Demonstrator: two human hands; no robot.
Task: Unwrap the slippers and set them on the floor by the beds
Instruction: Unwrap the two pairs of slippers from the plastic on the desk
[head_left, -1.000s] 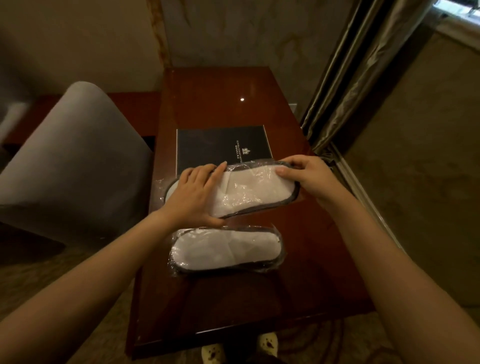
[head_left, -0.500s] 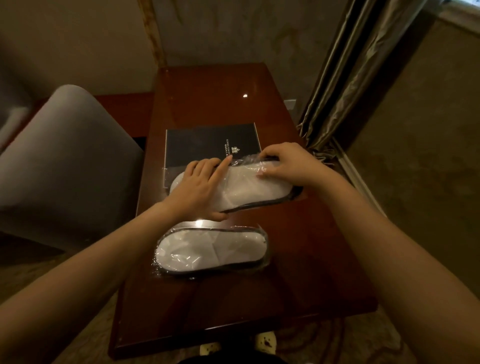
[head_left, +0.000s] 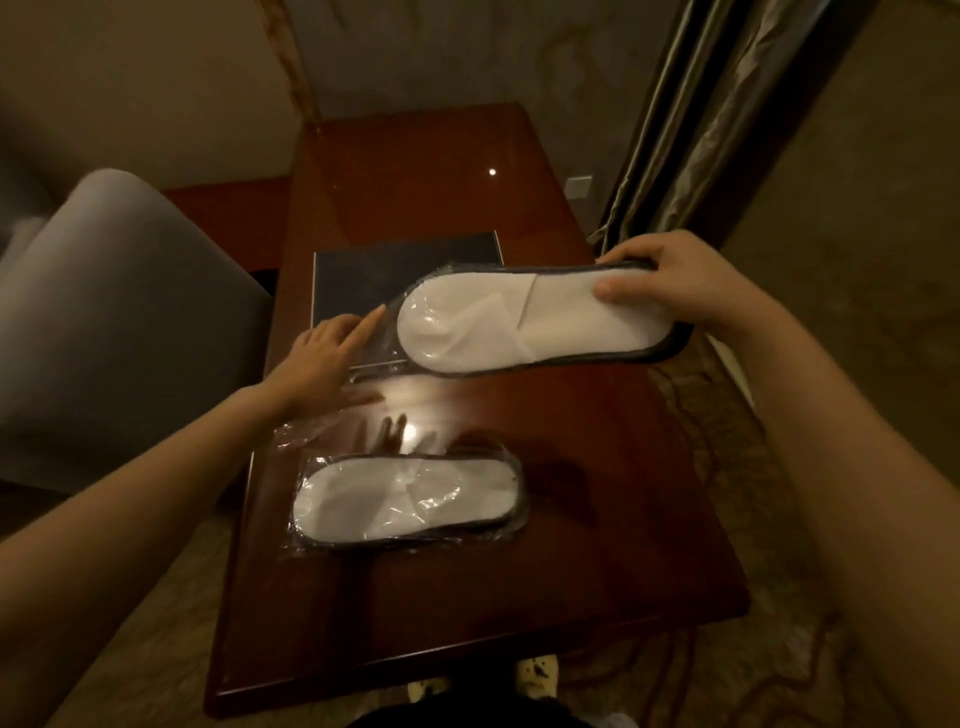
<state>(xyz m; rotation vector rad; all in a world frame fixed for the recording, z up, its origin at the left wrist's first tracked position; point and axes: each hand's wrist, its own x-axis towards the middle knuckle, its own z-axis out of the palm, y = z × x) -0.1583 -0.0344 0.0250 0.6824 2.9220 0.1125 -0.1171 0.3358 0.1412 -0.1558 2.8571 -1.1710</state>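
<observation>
Slippers: one wrapped pair (head_left: 535, 317) is up off the tabletop (head_left: 519, 597), right hand (head_left: 670, 283) pinching its end. Left hand (head_left: 324, 358) is spread open, holding nothing, fingertip at the loose plastic. Best to grip that film and peel. Second wrapped pair (head_left: 408, 501) waits nearby; dark folder (head_left: 363, 275) sits underneath, chair (head_left: 119, 312) left.
</observation>
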